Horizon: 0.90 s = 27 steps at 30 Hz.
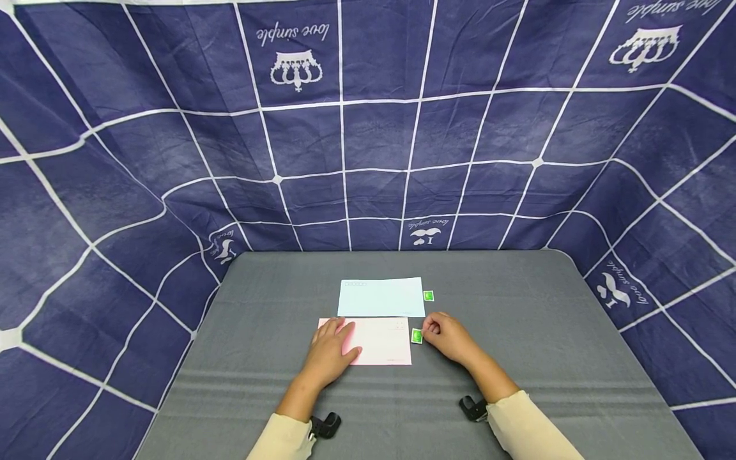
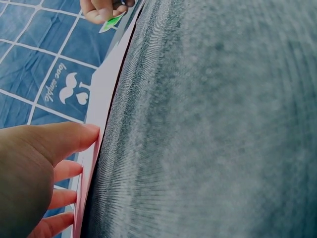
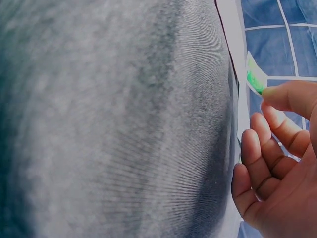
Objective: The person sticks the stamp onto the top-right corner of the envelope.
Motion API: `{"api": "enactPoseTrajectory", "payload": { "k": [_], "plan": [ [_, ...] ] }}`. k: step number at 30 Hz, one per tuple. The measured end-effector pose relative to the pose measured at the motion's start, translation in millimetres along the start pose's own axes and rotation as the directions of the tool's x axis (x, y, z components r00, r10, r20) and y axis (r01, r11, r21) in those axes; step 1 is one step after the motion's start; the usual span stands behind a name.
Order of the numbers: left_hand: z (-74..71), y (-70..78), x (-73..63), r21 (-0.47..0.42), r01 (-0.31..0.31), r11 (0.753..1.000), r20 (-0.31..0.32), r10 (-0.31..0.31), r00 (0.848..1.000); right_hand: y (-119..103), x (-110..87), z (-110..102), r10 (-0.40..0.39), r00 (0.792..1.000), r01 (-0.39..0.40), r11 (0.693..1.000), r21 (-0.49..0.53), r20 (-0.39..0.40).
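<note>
Navy cloth (image 1: 374,137) with white grid lines hangs left, right and behind the pink envelope (image 1: 379,342), which lies flat on your grey table (image 1: 276,287). So, going left to right: your left sleeve (image 1: 282,441) is cream and comes in from the near left of that envelope. Your left hand (image 1: 330,350) rests on the envelope's left part, fingers and thumb spread fairly wide, not gripping anything. Your left wrist camera (image 1: 326,425), the black one, sits on the near side of the envelope. Just beyond the envelope you've got a pale blue envelope (image 1: 382,298), also flat; can't tell if their edges touch. Right next to the pink envelope's right edge is the near stamp (image 1: 416,336), green with a white border, tilted up off the table. Other stamp (image 1: 429,296) lies past the envelope's far right corner. Your right hand (image 1: 448,335) is just right of the envelope, pinching the near stamp between thumb and index finger, with the other fingers loosely curled.
</note>
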State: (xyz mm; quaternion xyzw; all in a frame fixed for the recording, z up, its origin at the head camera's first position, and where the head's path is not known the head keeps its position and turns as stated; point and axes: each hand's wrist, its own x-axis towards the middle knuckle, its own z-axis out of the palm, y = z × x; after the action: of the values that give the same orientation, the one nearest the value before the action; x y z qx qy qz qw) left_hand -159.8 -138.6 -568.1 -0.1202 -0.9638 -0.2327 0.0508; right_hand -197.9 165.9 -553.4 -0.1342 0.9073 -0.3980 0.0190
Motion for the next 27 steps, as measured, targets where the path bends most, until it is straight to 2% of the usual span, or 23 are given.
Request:
{"api": "enactPoseTrajectory", "payload": {
  "k": [6,19,27],
  "plan": [
    [0.3,0.3,-0.5,-0.002,0.003,1.000,0.007,-0.003,1.000,-2,1.1,0,0.011,1.000,-0.011,0.999,0.033,0.001],
    [-0.5,1.0,-1.5,0.005,0.012,1.000,0.022,-0.012,1.000,-9,3.9,-3,0.041,0.999,-0.041,0.999,0.035,0.013],
    [-2.4,1.8,-2.6,0.021,-0.011,1.000,0.018,0.011,1.000,-12,4.6,-4,0.044,0.999,-0.045,0.998,0.041,0.019]
  ]
}}
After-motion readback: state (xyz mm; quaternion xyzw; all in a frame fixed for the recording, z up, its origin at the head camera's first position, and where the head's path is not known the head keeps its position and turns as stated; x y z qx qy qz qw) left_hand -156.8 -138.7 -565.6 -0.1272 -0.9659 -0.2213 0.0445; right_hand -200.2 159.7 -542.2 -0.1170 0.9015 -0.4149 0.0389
